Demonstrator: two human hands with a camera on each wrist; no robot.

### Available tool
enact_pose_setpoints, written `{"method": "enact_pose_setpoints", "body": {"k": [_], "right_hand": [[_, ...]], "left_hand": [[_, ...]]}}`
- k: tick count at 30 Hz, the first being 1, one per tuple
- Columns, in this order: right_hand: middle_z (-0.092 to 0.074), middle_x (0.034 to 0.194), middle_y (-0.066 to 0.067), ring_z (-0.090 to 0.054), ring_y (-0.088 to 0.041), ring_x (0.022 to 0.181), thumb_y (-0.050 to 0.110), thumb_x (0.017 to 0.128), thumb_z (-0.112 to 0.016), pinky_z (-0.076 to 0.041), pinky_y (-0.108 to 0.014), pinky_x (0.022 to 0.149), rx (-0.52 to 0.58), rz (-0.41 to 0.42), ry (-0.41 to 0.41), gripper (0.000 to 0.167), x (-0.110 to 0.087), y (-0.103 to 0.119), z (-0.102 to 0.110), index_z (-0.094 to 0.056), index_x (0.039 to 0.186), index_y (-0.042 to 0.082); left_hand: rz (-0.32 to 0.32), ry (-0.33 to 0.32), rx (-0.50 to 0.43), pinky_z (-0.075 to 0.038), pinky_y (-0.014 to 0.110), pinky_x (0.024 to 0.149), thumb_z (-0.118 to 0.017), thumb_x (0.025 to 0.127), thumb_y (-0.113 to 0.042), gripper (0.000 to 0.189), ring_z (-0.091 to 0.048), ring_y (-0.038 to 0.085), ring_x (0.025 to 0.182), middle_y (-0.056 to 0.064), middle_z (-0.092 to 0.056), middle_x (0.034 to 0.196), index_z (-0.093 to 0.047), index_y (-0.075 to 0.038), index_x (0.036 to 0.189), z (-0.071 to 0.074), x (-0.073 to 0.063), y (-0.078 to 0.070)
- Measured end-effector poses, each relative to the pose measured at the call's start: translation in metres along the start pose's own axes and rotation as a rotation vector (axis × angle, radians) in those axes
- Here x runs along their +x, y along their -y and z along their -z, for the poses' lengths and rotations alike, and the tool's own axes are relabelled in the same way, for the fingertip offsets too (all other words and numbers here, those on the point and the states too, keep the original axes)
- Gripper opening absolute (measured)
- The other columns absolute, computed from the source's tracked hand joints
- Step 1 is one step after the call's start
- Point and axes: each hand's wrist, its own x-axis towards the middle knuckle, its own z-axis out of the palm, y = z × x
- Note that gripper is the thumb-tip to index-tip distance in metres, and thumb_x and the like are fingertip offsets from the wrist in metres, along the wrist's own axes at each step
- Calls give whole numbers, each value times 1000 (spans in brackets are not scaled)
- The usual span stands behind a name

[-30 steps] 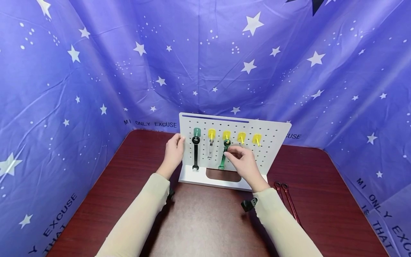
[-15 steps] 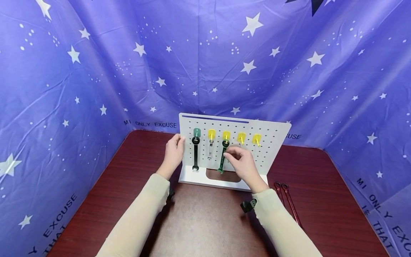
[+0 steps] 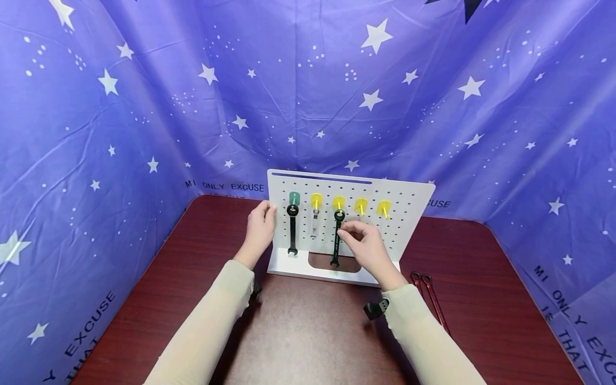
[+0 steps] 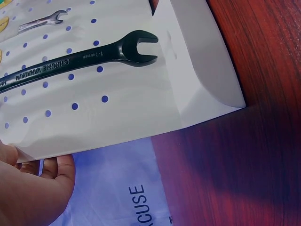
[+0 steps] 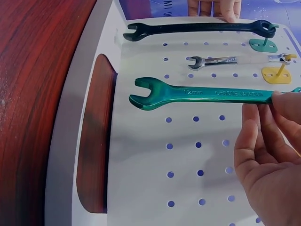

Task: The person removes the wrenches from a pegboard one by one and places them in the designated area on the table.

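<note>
The right hand [image 3: 368,248] pinches the shank of the green wrench [image 3: 336,239] near its ring end, fingertips [image 5: 257,113] curled onto it just below the yellow hook [image 3: 339,203] from which it hangs. The wrench hangs almost straight down the white pegboard [image 3: 409,214], its open jaw end low, just above the cut-out in the board's foot. The wrist view shows the thumb and fingers closed round the shank, the grip narrow and tight on the metal.

The left hand [image 3: 260,231] holds the left edge of the pegboard, thumb in front and fingers wrapped behind it. Just beside that hand the black wrench [image 3: 292,230] hangs from the green hook [image 3: 294,198], and between the 2 coloured wrenches a small silver wrench [image 3: 315,224] hangs from another yellow hook. 2 more yellow hooks [image 3: 372,207] stand bare to the right.

On the dark red table [image 3: 308,331], near the right forearm, lie 2 red wrenches [image 3: 430,299] side by side.
</note>
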Motion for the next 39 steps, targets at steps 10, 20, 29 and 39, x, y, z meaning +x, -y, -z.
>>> {"method": "enact_pose_setpoints", "body": {"k": [10,20,29,39], "right_hand": [[-70,93,-23,-61,-22,76,-2,97,-66,-48,-23,68,30,-32,40,11,-1,1,4,-70,103,-11],[-70,93,-23,-63,-22,77,-2,97,-66,-50,-23,69,60,-66,73,12,-2,2,9,-69,104,-12],[-71,92,-15,-65,-41,84,6,98,-68,-53,-28,67,99,-105,77,14,1,-31,7,-71,106,-5],[-71,95,-16,-68,-28,83,10,98,-70,-57,-35,77,178,-111,89,19,-1,-28,8,-71,108,-7]], "left_hand": [[4,1,0,-37,32,57,-56,104,-5,14,-43,19,61,7,-49,68,-63,1,94,1,0,-1],[-4,-1,1,-36,32,56,-56,104,-5,14,-42,18,59,6,-46,66,-61,1,92,0,1,-1],[6,-2,2,-36,32,56,-56,104,-5,15,-43,19,60,6,-45,66,-61,1,92,-1,1,0],[11,4,7,-36,32,56,-55,105,-6,15,-43,20,61,6,-45,66,-62,0,93,1,0,-1]]}}
